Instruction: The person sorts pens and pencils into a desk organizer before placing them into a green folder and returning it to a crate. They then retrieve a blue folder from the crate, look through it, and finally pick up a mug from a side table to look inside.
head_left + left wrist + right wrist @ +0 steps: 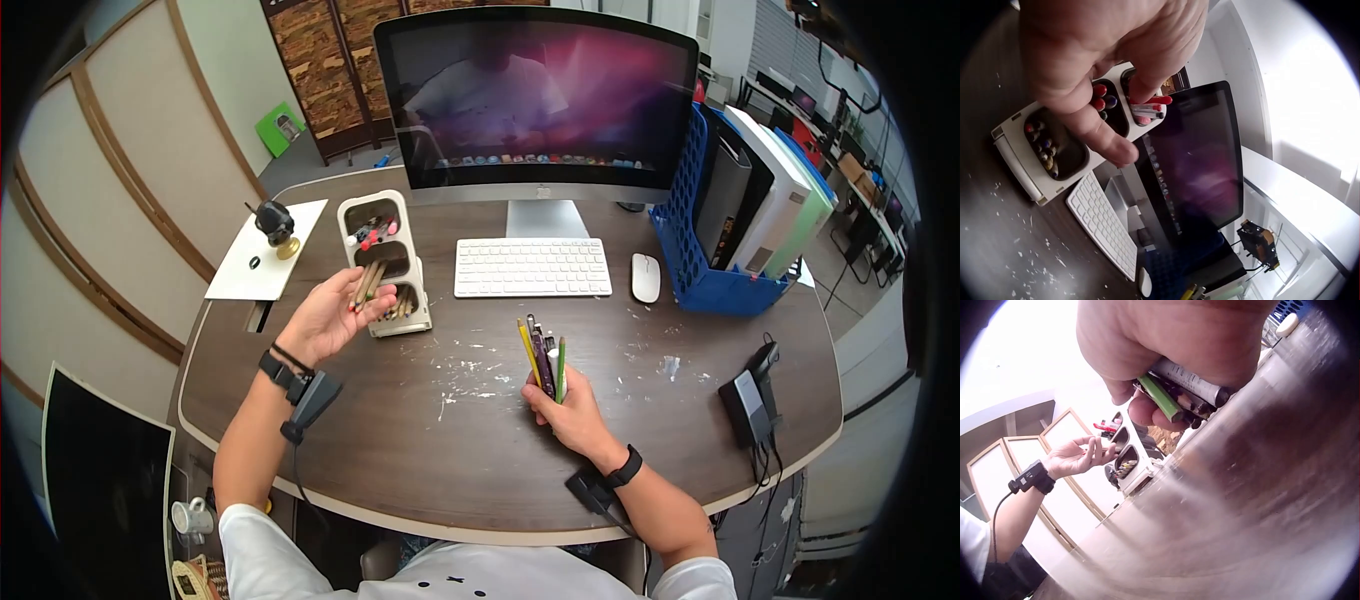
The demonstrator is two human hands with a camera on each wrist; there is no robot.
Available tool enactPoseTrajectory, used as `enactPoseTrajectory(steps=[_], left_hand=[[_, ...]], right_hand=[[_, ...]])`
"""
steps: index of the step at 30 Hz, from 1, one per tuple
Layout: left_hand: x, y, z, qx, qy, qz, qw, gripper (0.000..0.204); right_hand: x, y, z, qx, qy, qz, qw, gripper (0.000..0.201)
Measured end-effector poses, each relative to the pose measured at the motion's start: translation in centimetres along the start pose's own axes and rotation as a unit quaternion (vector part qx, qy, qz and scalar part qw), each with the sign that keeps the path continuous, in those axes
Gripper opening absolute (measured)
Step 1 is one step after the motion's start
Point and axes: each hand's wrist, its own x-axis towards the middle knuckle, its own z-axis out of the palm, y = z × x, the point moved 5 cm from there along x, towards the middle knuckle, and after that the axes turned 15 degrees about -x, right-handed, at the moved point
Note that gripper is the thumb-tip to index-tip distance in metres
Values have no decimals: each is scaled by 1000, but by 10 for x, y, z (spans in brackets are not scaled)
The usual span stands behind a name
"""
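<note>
Clock directions run from the worktop's centre, with 12 away from the person. The fingers of the left hand (333,312) pinch a few brown pencils (369,280) beside the pale organizer (405,326), at 10 o'clock. The fingers of the right hand (572,408) are curled round a bundle of pens and pencils (544,365), just off centre towards 5. That bundle stands roughly upright, a yellow pencil at its left and a green one at its right.

The brown worktop (480,450) has a pale edge and is speckled with white scraps (470,370) between the hands. The left palm is turned up, its forearm coming in from 8; the right forearm comes from 5. The organizer's far compartment holds red and pink pens, its near one upright pencils; the left hand hides part of it in the left wrist view.

At 12 lies a white keyboard (532,267) with a monitor (540,100) behind it; at 2, a white mouse (646,278) and, farther out, a blue file rack (735,290). A black box (748,405) with cables sits at 3. Beyond the worktop, a pale folding screen (130,150) stands at 10.
</note>
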Motion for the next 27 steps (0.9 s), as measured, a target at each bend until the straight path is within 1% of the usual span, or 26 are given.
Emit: enactPoseTrajectory(steps=[2,3,4,6,10,12,13,14,15,16,17,18,19,20,21,22,24,25,27], left_hand=[[-12,2,20,-50,17,44,998,43],[-14,4,22,-74,-4,43,996,40],[-16,4,24,-72,-4,41,997,40],[-21,5,24,-85,21,61,994,44],[-23,-6,7,-81,45,51,994,47],[-23,-9,-2,5,69,52,996,45],[-39,-8,17,81,119,64,988,33],[-38,-7,14,83,117,61,988,33],[-39,5,5,255,149,116,948,26],[-41,14,1,418,176,167,876,20],[-42,18,4,481,179,275,813,14],[-42,16,1,482,181,275,812,14],[-50,15,23,577,171,362,711,14],[-56,11,42,658,156,439,592,15],[-54,6,51,693,112,465,539,23],[-52,-2,61,713,83,475,509,29],[-41,-16,69,737,98,464,481,36],[-35,-18,70,736,100,465,481,36],[-22,-23,72,773,109,454,429,41]], right_hand=[[-1,5,0,18,4,9,1000,16],[-1,6,1,14,-1,6,1000,17],[-1,7,3,10,-7,3,1000,18],[-1,7,4,2,-12,4,1000,18],[-4,1,5,-10,-22,-1,1000,21],[-4,2,4,-10,-19,0,1000,22],[-4,2,4,-12,-20,1,1000,23],[-3,2,2,-11,-16,2,1000,23],[-3,1,1,-18,-16,-1,1000,23],[-4,1,2,-25,-17,-4,1000,23],[-4,2,3,-23,-17,-3,1000,23],[-4,3,4,-23,-21,-3,1000,24],[-3,3,4,-24,-24,-4,999,24],[-2,2,5,-24,-27,-6,999,24],[-3,2,5,-33,-30,0,999,24],[-3,2,6,-42,-33,5,999,24],[-4,0,6,-52,-36,1,998,23],[-4,-1,5,-60,-33,-2,998,22],[-5,-2,6,-53,-28,0,998,21]])
